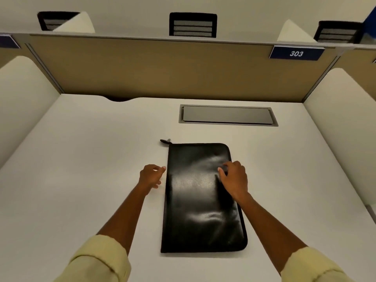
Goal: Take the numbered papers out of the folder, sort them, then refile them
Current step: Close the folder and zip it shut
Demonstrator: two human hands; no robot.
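1. Nothing of the task looks done yet: the black folder [203, 198] lies flat and closed on the white desk [81, 159], just below and right of the middle of the frame, and no papers are in sight.
2. Its zip pull [165, 141] sticks out at the folder's upper left corner, so the zip appears shut. By my reading, everything is still ahead: unzipping, taking the papers out, sorting, refiling.
3. The right hand [234, 179] rests on the folder's upper right part, fingers curled and spread on the cover, pinching nothing.
4. The left hand [151, 176] sits just beside the folder's left edge, near its upper half, loosely curled and empty; whether a fingertip touches the edge I cannot tell.
5. The zip pull lies above the left hand, apart from both hands.
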